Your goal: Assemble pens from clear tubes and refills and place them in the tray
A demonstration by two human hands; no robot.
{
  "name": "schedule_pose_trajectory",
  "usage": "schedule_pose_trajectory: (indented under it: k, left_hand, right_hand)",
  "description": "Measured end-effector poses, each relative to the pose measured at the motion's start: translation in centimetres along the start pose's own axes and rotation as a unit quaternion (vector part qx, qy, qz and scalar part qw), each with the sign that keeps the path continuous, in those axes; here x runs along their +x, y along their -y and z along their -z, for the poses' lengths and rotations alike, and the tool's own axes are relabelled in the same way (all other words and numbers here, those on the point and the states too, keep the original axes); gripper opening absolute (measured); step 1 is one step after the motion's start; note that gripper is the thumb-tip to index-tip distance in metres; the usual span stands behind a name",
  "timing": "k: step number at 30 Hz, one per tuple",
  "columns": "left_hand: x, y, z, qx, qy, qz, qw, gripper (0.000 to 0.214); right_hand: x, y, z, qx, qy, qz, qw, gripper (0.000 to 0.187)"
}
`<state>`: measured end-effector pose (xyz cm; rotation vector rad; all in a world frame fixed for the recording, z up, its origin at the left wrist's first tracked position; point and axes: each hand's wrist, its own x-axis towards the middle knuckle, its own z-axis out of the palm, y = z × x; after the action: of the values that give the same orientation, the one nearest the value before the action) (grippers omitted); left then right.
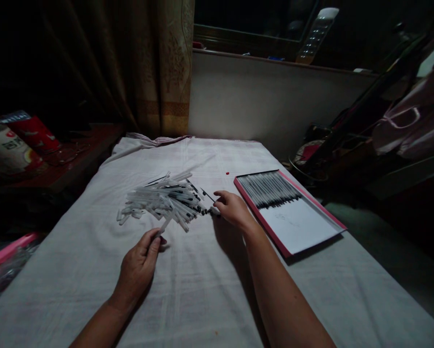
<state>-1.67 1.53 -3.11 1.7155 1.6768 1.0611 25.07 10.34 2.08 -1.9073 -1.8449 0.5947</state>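
My left hand (140,265) pinches a translucent pen barrel (166,222) between thumb and fingers, its far end pointing at the pile. A heap of loose white, translucent pen barrels (155,198), some with black parts, lies just beyond it on the cloth. My right hand (232,210) is at the heap's right side, its fingers closed on a thin dark stick (208,195) that looks like a pen refill. Small black pieces (204,211) lie by its fingertips. To the right, a shallow red-edged box (267,227) holds a row of pens (269,188) with black ends.
A pale cloth (195,295) covers the table, with a tiny red piece (227,173) on it. A dark curtain (166,72) and a wall (253,101) stand behind. At left are a side table (93,140) and a pink-rimmed container (13,251); a bottle (316,36) leans on the sill.
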Motion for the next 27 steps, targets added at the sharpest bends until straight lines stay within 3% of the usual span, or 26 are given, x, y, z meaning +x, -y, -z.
schedule_pose_trajectory:
  k: [3,6,8,11,15,18,21,27]
  left_hand:
    - [0.5,-0.5,-0.1,0.011,0.029,-0.032,0.999,0.036]
    - [1.5,-0.9,-0.5,0.04,0.005,-0.081,0.996,0.032]
    - [2.1,-0.9,-0.8,0.037,-0.017,-0.091,0.995,0.033]
    - [2.6,-0.5,-1.4,0.02,-0.028,-0.071,0.997,0.033]
    - [2.4,0.2,-1.6,0.004,-0.029,-0.042,0.999,0.036]
    - [2.2,0.2,-1.5,-0.002,-0.026,-0.031,0.999,0.037]
    - [2.1,0.1,-1.4,0.009,-0.023,-0.033,0.999,0.034]
    - [2.1,-0.2,-1.4,0.035,-0.013,-0.064,0.997,0.032]
  right_hand:
    - [-0.5,-0.2,-0.1,0.13,0.013,0.012,0.991,0.033]
    - [-1.5,0.6,0.5,0.236,0.025,0.024,0.971,0.044]
    - [-2.2,1.2,1.6,0.324,0.038,0.029,0.945,0.048]
    - [-3.1,1.8,3.2,0.439,0.067,0.048,0.895,0.031]
    - [-3.4,2.1,4.1,0.508,0.096,0.109,0.849,0.028]
    - [-3.4,2.4,4.1,0.514,0.056,0.129,0.846,0.025]
    - [-3.3,2.9,3.9,0.495,0.027,0.131,0.858,0.039]
    - [-3.1,3.1,3.2,0.478,0.064,0.119,0.868,0.046]
